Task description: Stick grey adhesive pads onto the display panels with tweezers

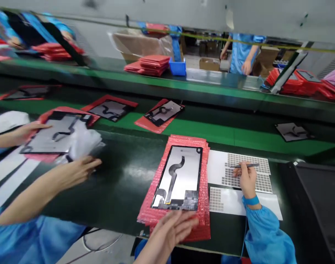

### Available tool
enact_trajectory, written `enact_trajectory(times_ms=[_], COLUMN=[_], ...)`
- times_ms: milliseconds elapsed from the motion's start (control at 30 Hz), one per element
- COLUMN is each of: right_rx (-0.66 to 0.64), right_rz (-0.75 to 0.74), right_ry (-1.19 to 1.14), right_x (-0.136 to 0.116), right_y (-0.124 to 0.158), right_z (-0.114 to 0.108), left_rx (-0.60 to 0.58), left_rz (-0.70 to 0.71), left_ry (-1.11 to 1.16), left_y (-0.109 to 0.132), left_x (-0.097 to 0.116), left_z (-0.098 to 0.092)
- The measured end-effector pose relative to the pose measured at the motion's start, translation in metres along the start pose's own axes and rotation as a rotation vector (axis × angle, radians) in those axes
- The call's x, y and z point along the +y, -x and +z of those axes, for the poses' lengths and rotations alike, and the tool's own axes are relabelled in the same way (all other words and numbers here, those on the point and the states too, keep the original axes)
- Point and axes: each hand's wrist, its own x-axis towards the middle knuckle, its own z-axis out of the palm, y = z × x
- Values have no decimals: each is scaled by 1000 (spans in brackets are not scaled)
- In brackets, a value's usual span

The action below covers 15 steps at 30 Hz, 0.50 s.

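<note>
In front of me a tablet screen panel [178, 176] lies with its back up, a dark flex cable [173, 172] curving over it. It rests on a stack of red bubble-wrap bags [159, 179]. My left hand [173, 229], its fingers stretched out, is at the panel's near edge; whether it presses on the panel I cannot tell. To the right, my right hand [247, 179] pinches slim dark tweezers [251, 165] above white sheets of small grey square stickers [232, 179]. A blue band [251, 200] circles my right wrist.
At left, a co-worker's hands [73, 174] handle another panel [53, 134] and crumpled clear plastic [84, 141]. Across a green conveyor belt [211, 134] several panels lie, some on red bags. A black tray [318, 205] stands at right. Behind are red stacks [153, 64] and a blue bin [177, 66].
</note>
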Motion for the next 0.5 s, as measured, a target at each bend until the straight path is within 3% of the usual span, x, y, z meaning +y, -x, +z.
enact_trajectory(times_ms=[67, 133, 200, 267, 333, 367, 433, 500], right_rx=[-52, -149, -256, -334, -378, -386, -406, -433], right_rz=[21, 60, 105, 143, 175, 186, 199, 203], right_ry=[37, 102, 177, 246, 301, 321, 348, 364], right_x=[-3, -7, -11, -14, -15, -15, -16, -18], right_y=[1, 4, 8, 11, 13, 14, 13, 13], right_z=[-3, -7, -10, -12, -13, -13, -13, -13], left_rx=[-199, -355, -440, -526, -655, -707, -692, -655], left_rz=[-213, -233, -70, 88, 213, 289, 497, 709], left_ry=[-220, -453, -670, -867, -1012, -1050, -1179, -1500], left_y=[13, 27, 36, 33, 16, 3, -27, -53], left_x=[8, 28, 57, 86, 104, 107, 100, 85], left_z=[-19, -23, -7, 25, 61, 77, 99, 108])
